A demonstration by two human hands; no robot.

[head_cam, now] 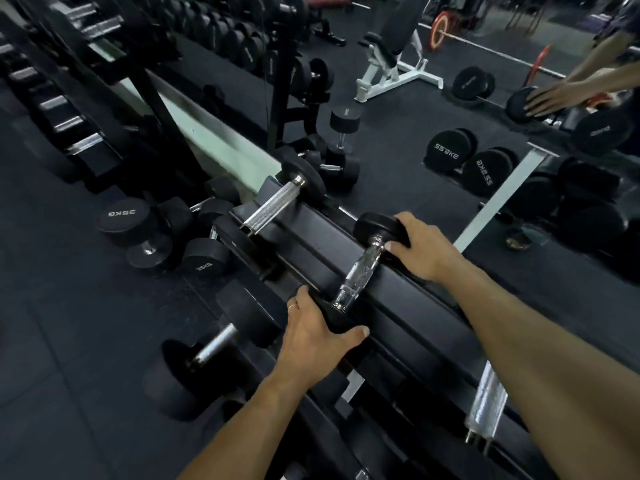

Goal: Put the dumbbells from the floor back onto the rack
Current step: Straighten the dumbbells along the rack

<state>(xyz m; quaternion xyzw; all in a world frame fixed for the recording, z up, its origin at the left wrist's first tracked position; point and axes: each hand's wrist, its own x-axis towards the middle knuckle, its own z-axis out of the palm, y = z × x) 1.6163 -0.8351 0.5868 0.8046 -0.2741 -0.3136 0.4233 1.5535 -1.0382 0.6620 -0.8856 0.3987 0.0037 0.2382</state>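
Right now both hands are on one black round-headed dumbbell with a knurled chrome handle (358, 271), which lies across the top rail of the long black steel dumbbell rack (408, 299). The right hand (420, 251) has its fingers curled over the far rubber head, so its grip is closed on that end. The left hand (311, 329) covers the near head, fingers wrapped over it and thumb spread along the rail; that grip holds the same weight. I judge this one as good as racked, needing only to be seated in its cradle.

Further along the same rail rests a second chrome-handled black dumbbell (277, 206), already home. Plenty is left, though: on the dark rubber floor (52, 323) beside the rack stand a black 35 kg dumbbell on end (135, 233), a black 25 kg one (204, 259) just next to it, and a larger black dumbbell lying near the left forearm (207, 351). More black dumbbells (337, 154) cluster past the rack's far end. So the job looks early to midway.
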